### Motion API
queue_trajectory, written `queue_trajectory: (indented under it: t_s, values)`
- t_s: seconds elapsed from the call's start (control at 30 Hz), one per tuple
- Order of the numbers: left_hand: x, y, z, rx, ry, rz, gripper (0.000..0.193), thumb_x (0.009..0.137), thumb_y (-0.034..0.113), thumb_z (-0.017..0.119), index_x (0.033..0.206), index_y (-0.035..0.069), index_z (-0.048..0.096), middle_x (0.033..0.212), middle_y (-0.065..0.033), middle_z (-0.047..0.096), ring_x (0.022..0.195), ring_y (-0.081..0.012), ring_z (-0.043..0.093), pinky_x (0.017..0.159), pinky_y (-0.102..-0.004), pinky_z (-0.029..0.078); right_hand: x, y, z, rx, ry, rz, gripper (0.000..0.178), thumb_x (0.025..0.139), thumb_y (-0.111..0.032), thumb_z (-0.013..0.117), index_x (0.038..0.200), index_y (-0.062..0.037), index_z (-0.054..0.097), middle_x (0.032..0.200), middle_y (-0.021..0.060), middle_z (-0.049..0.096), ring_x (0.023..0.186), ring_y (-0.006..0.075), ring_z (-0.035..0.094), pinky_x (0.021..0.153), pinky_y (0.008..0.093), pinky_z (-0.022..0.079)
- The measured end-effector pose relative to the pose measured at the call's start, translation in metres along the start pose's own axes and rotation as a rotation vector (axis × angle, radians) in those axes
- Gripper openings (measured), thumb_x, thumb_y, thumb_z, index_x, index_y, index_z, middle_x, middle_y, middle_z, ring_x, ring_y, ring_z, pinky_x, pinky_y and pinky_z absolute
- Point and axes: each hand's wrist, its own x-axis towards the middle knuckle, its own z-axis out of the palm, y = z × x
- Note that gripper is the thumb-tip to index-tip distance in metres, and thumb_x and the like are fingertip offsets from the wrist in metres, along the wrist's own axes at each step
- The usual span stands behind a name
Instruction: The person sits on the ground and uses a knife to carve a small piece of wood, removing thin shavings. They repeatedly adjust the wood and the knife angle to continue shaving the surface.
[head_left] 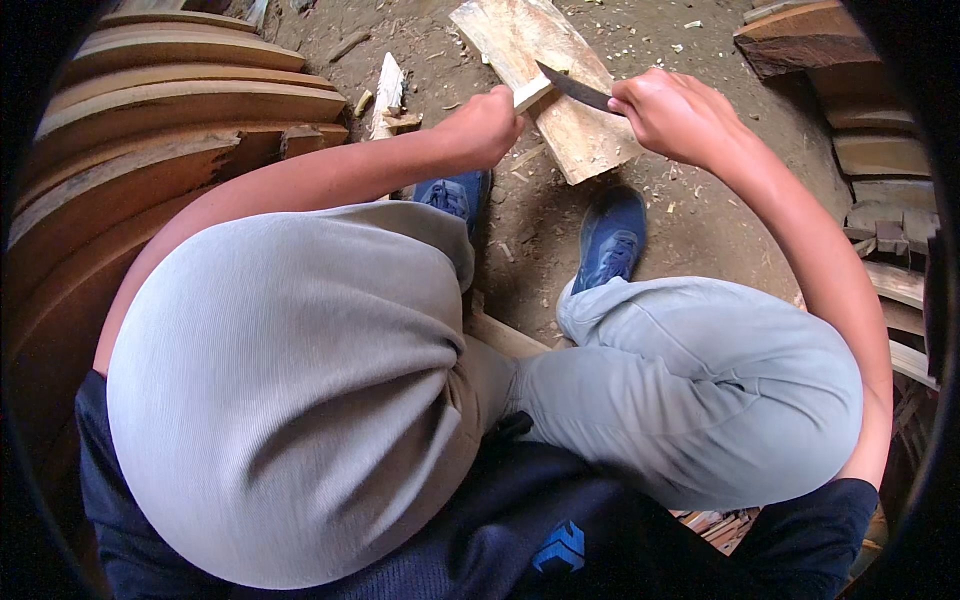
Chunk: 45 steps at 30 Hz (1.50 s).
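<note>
My left hand (482, 127) is closed round one end of a small pale stick of wood (533, 92). The stick's free end points right, over a thick wooden board (592, 135) on the ground. My right hand (672, 112) grips a knife, its fingers wrapped round a handle they hide. The knife's dark blade (578, 88) points up and left, with its tip just past the stick. Blade and stick lie close together; whether they touch I cannot tell.
Curved planks (200, 100) are stacked at the left, and more timber (880, 155) is piled at the right. Wood chips and a split offcut (390, 85) lie on the dirt floor (520, 240). My blue shoes (612, 240) stand near the board.
</note>
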Motion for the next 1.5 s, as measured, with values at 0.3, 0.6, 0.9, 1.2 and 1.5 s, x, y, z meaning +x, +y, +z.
queue_trajectory:
  t_s: [0.3, 0.6, 0.9, 1.2, 1.5]
  values:
    - [0.002, 0.002, 0.004, 0.006, 0.049, 0.001, 0.03, 0.093, 0.017, 0.051, 0.099, -0.011, 0.045, 0.086, -0.0335, 0.061, 0.09, -0.0464, 0.062, 0.074, -0.0503, 0.048, -0.006, -0.002, 0.014, -0.157, 0.095, -0.009, 0.02, 0.085, -0.015, 0.053, 0.088, -0.0039, 0.07, 0.089, 0.0196, 0.068, 0.088, 0.0366, 0.067, 0.075, 0.0461, 0.054]
    - [-0.001, -0.001, 0.0, 0.03, 0.057, -0.012, 0.031, 0.092, 0.019, 0.052, 0.101, -0.01, 0.046, 0.09, -0.0336, 0.061, 0.091, -0.0461, 0.062, 0.076, -0.0503, 0.048, 0.003, -0.002, 0.01, 0.219, -0.025, 0.068, 0.026, 0.094, -0.023, 0.052, 0.094, -0.0019, 0.066, 0.08, 0.0205, 0.066, 0.078, 0.0357, 0.065, 0.07, 0.0433, 0.05]
    - [0.007, -0.003, 0.002, 0.014, 0.026, 0.04, 0.029, 0.092, 0.02, 0.051, 0.097, -0.008, 0.045, 0.088, -0.0337, 0.06, 0.089, -0.0476, 0.061, 0.075, -0.051, 0.048, 0.006, 0.024, 0.029, 0.379, -0.016, 0.016, 0.025, 0.091, -0.024, 0.054, 0.091, -0.0041, 0.069, 0.078, 0.0193, 0.067, 0.072, 0.0328, 0.067, 0.067, 0.0447, 0.052]
    - [0.001, -0.007, 0.004, 0.023, 0.079, 0.034, 0.03, 0.092, 0.019, 0.052, 0.097, -0.009, 0.044, 0.086, -0.0341, 0.061, 0.088, -0.0488, 0.061, 0.075, -0.052, 0.047, 0.0, 0.002, 0.032, 0.078, 0.127, -0.014, 0.024, 0.091, -0.021, 0.053, 0.089, -0.0019, 0.067, 0.08, 0.0236, 0.065, 0.076, 0.0393, 0.065, 0.069, 0.0475, 0.051]
    - [0.002, -0.006, 0.0, 0.041, 0.057, 0.011, 0.031, 0.091, 0.02, 0.051, 0.098, -0.009, 0.047, 0.088, -0.0331, 0.061, 0.09, -0.0471, 0.061, 0.077, -0.0504, 0.048, 0.019, 0.03, 0.026, 0.903, -0.419, 0.159, 0.034, 0.099, -0.031, 0.046, 0.073, -0.0091, 0.052, 0.059, -0.0066, 0.043, 0.045, 0.0036, 0.036, 0.037, 0.0211, 0.027]
